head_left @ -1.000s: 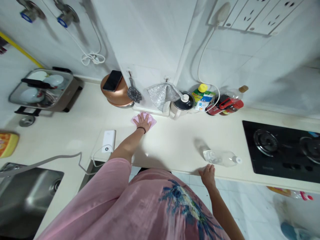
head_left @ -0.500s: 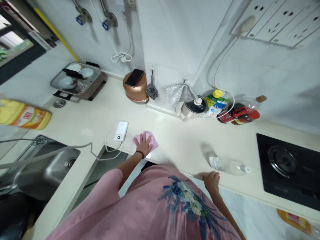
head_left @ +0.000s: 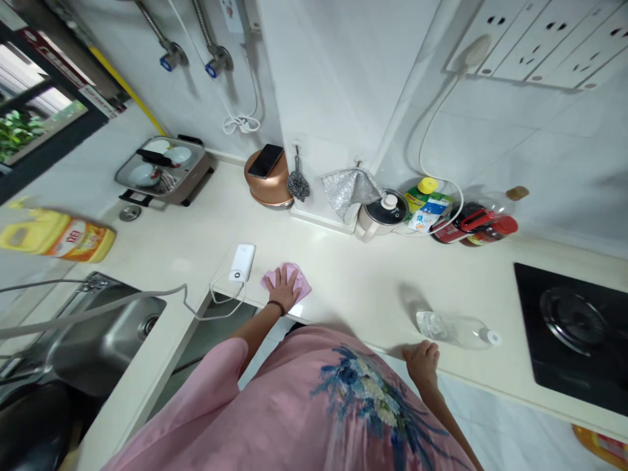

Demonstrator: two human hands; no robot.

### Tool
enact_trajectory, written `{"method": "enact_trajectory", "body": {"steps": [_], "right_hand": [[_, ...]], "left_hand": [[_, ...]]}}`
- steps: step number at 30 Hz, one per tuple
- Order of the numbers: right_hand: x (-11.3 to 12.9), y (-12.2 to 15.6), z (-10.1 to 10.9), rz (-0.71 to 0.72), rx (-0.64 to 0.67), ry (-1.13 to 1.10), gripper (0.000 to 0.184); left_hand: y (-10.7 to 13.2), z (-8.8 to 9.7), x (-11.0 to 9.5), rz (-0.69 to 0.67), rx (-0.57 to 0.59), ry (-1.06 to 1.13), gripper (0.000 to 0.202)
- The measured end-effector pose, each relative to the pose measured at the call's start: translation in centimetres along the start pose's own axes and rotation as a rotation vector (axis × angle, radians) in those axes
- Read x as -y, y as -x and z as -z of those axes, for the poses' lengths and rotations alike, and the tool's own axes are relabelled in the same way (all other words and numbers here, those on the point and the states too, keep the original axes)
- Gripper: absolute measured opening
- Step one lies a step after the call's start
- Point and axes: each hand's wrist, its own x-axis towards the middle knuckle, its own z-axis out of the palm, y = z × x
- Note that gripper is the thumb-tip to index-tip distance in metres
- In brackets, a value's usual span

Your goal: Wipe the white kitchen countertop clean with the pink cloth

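Observation:
My left hand [head_left: 284,288] lies flat with spread fingers on a crumpled pink cloth [head_left: 305,286] near the counter's front edge. The cloth is pressed against the countertop, and part of it is hidden under the palm. Just left of it is a white power bank [head_left: 243,260] with a white cable plugged in. My right hand [head_left: 422,363] rests at the counter's front edge, fingers curled together, and nothing shows in it. Close by, a clear plastic bottle [head_left: 458,329] lies on its side on the counter, its cap pointing right.
A black stove [head_left: 564,327] is at the right and a steel sink [head_left: 108,337] at the left. Along the wall stand a copper-coloured pot [head_left: 269,186] with a phone on it, a kettle [head_left: 385,212] and sauce bottles [head_left: 483,226]. A yellow jug [head_left: 73,237] stands beyond the sink.
The view has shifted slightly, so most things appear a little lower and further right. Both hands, the cloth and the bottle show no clear movement across the counter.

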Motion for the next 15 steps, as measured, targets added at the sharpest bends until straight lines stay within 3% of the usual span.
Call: {"method": "enact_trajectory", "body": {"steps": [4, 9, 15], "right_hand": [[-0.3, 0.2, -0.4, -0.118, 0.048, -0.056, 0.09], [-0.5, 0.3, -0.8, -0.139, 0.067, -0.066, 0.097], [-0.7, 0.5, -0.8, -0.194, 0.09, -0.061, 0.093]], "left_hand": [[-5.8, 2.9, -0.8, -0.004, -0.025, 0.01, 0.076], [-12.8, 5.9, -1.8, 0.005, -0.037, 0.044, 0.077], [-18.5, 8.0, -2.1, 0.0, -0.036, 0.048, 0.078]]}}
